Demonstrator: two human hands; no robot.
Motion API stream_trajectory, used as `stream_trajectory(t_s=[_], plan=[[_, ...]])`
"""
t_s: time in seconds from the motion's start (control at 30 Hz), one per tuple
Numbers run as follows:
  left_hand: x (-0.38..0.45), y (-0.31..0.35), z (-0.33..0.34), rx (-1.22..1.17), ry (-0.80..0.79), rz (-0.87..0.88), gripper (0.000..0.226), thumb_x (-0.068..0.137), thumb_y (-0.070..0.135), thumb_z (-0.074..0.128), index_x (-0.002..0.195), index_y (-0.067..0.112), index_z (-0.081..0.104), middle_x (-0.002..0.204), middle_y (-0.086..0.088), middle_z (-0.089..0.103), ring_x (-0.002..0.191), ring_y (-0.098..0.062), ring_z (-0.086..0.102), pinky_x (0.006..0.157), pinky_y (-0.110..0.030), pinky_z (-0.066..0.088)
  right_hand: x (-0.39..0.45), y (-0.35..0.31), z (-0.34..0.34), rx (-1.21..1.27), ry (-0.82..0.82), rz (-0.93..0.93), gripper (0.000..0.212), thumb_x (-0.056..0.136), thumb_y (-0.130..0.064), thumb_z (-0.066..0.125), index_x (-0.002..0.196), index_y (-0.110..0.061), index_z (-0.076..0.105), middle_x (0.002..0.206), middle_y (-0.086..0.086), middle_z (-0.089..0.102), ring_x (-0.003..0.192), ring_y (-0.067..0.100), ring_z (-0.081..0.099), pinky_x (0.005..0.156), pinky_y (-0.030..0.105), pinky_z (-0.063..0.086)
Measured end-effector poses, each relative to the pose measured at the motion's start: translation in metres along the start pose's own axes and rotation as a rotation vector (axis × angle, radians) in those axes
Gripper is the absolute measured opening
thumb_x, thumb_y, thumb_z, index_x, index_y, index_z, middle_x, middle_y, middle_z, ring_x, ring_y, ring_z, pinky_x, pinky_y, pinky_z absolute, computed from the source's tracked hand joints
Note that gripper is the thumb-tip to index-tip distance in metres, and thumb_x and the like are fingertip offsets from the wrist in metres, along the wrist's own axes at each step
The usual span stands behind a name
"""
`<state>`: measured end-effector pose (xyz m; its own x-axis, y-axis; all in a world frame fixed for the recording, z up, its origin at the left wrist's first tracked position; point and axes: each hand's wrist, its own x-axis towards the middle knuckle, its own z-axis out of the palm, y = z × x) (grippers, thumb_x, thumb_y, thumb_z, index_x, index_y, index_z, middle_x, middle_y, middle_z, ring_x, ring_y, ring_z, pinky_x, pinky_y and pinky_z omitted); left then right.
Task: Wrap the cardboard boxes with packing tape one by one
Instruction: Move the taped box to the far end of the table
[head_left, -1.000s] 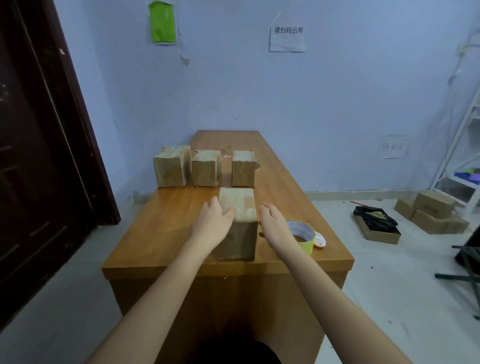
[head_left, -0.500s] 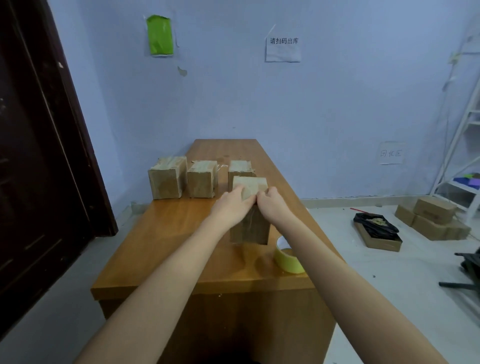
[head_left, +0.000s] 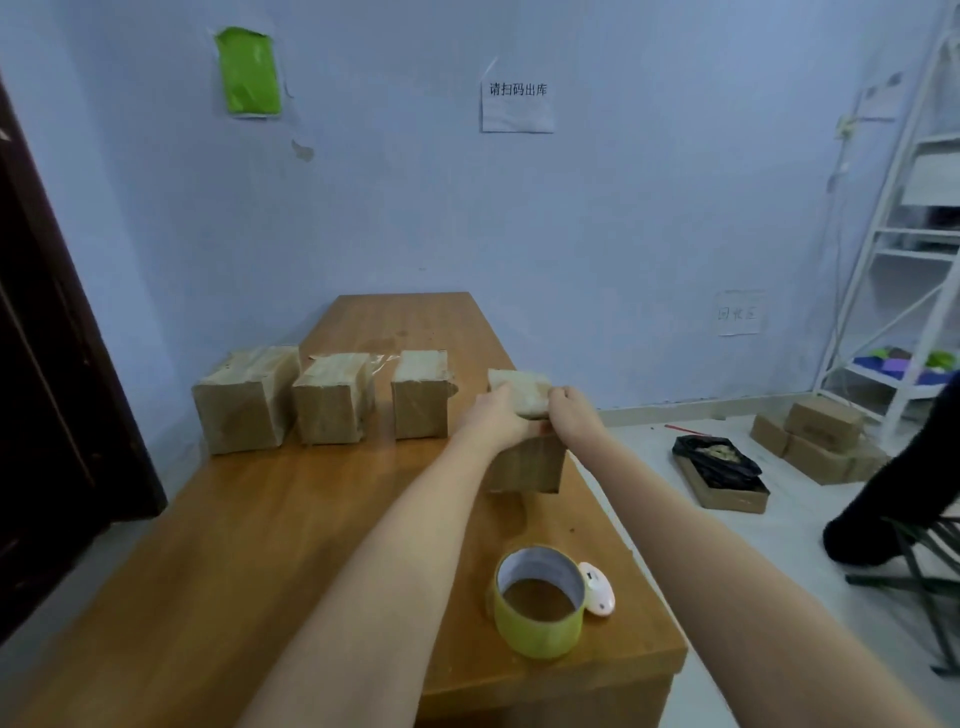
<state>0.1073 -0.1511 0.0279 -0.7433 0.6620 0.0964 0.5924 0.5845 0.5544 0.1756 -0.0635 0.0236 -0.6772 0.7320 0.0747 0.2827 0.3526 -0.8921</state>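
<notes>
Held box: a tape-wrapped cardboard box (head_left: 524, 457) stands upright near the right edge of the wooden table (head_left: 270, 519), to the right of the row of three; its glossy taped top shows between the two hands.
Left hand: the left hand (head_left: 498, 418) lies on the box's upper left edge, its fingers curled over onto the top, gripping it.
Right hand: the right hand (head_left: 574, 415) clasps the upper right corner of the same box, its fingers bent round the top edge; the two hands nearly meet above the front face.
Box against grip: the box sits between and below both palms, its front face bare under the wrists; whether its base rests on the table or hangs just above it, I cannot tell.
Row of boxes: three more wrapped boxes stand side by side across the table, a left box (head_left: 244, 400), a middle box (head_left: 330, 397) and a right box (head_left: 420, 395), the last just left of the held one and apart from it.
Tape roll: a yellow-green tape roll (head_left: 537, 603) stands on end near the table's front right corner, well apart from both hands.
Small device: a white and pink oval device (head_left: 597, 590) lies touching the roll's right side.
Floor: an open box with a black bag (head_left: 719, 467) and stacked cartons (head_left: 821, 441) sit on the floor to the right.
</notes>
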Motion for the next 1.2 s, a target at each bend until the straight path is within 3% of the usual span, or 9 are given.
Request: stream_trajectory(t_s=[0.13, 0.27, 0.43, 0.63, 0.83, 0.93, 1.0, 1.07, 1.2], plan=[[0.041, 0.004, 0.005, 0.014, 0.062, 0.036, 0.085, 0.072, 0.065, 0.063, 0.138, 0.021, 0.034, 0.131, -0.007, 0.048, 0.112, -0.027, 0.051, 0.072, -0.032, 0.038, 0.039, 0.003, -0.008, -0.067, 0.115, -0.052, 0.03, 0.101, -0.022, 0.025, 0.105, -0.006, 0.05, 0.107, 0.011, 0.053, 0.095, 0.025, 0.049, 0.086, 0.038, 0.041], [0.085, -0.003, 0.009, -0.011, 0.092, 0.008, 0.089, 0.064, 0.075, 0.063, 0.13, 0.02, 0.039, 0.125, -0.008, 0.05, 0.106, -0.027, 0.051, 0.073, -0.034, 0.046, 0.078, 0.01, -0.013, -0.157, 0.148, -0.063, 0.026, 0.101, -0.023, 0.023, 0.097, -0.008, 0.044, 0.102, 0.007, 0.049, 0.096, 0.027, 0.049, 0.081, 0.035, 0.037], [0.126, -0.015, 0.026, -0.046, 0.073, -0.038, 0.098, 0.065, 0.074, 0.063, 0.139, 0.019, 0.031, 0.133, -0.009, 0.044, 0.112, -0.028, 0.049, 0.08, -0.036, 0.048, 0.116, 0.024, -0.004, -0.288, 0.126, -0.061, 0.026, 0.101, -0.023, 0.023, 0.094, -0.008, 0.043, 0.099, 0.009, 0.05, 0.09, 0.026, 0.047, 0.078, 0.034, 0.035], [0.16, -0.03, 0.042, -0.044, 0.072, -0.043, 0.092, 0.071, 0.067, 0.063, 0.142, 0.02, 0.027, 0.136, -0.011, 0.04, 0.115, -0.029, 0.048, 0.08, -0.035, 0.045, 0.142, 0.038, 0.019, -0.381, 0.058, -0.076, 0.031, 0.101, -0.022, 0.025, 0.105, -0.003, 0.048, 0.11, 0.014, 0.054, 0.103, 0.031, 0.051, 0.082, 0.036, 0.037], [0.183, -0.041, 0.051, -0.104, 0.03, -0.051, 0.097, 0.071, 0.062, 0.067, 0.146, 0.023, 0.019, 0.139, -0.01, 0.04, 0.122, -0.03, 0.045, 0.096, -0.041, 0.043, 0.155, 0.043, 0.029, -0.498, 0.056, -0.096, 0.028, 0.102, -0.02, 0.025, 0.104, -0.004, 0.048, 0.116, 0.016, 0.054, 0.106, 0.032, 0.052, 0.084, 0.038, 0.04], [0.186, -0.039, 0.04, -0.255, -0.062, -0.022, 0.112, 0.066, 0.05, 0.078, 0.149, 0.024, 0.007, 0.138, -0.008, 0.044, 0.122, -0.028, 0.046, 0.099, -0.044, 0.042, 0.156, 0.036, 0.031, -0.572, 0.126, -0.097, 0.029, 0.101, -0.021, 0.027, 0.109, -0.003, 0.049, 0.12, 0.018, 0.052, 0.111, 0.034, 0.05, 0.089, 0.039, 0.039], [0.185, -0.038, 0.022, -0.231, -0.082, -0.03, 0.119, 0.065, 0.039, 0.083, 0.15, 0.019, 0.001, 0.147, -0.011, 0.033, 0.13, -0.029, 0.038, 0.104, -0.043, 0.037, 0.157, 0.026, 0.033, -0.646, 0.219, -0.165, 0.029, 0.101, -0.02, 0.03, 0.109, -0.001, 0.05, 0.12, 0.018, 0.051, 0.111, 0.033, 0.048, 0.091, 0.039, 0.039], [0.181, -0.043, -0.002, -0.063, -0.002, -0.028, 0.103, 0.073, 0.035, 0.076, 0.149, 0.015, 0.01, 0.151, -0.013, 0.023, 0.132, -0.03, 0.036, 0.102, -0.04, 0.037, 0.156, 0.012, 0.039, -0.663, 0.295, -0.264, 0.025, 0.1, -0.018, 0.033, 0.107, -0.003, 0.051, 0.119, 0.017, 0.05, 0.109, 0.031, 0.047, 0.087, 0.038, 0.039], [0.169, -0.07, -0.051, 0.145, 0.297, -0.02, 0.046, 0.089, 0.028, 0.054, 0.132, 0.014, 0.048, 0.138, -0.01, 0.043, 0.113, -0.028, 0.052, 0.091, -0.035, 0.045, 0.152, -0.017, 0.066, -0.653, 0.276, -0.453, 0.027, 0.097, -0.014, 0.037, 0.116, -0.002, 0.051, 0.123, 0.016, 0.048, 0.112, 0.031, 0.045, 0.088, 0.037, 0.042]])
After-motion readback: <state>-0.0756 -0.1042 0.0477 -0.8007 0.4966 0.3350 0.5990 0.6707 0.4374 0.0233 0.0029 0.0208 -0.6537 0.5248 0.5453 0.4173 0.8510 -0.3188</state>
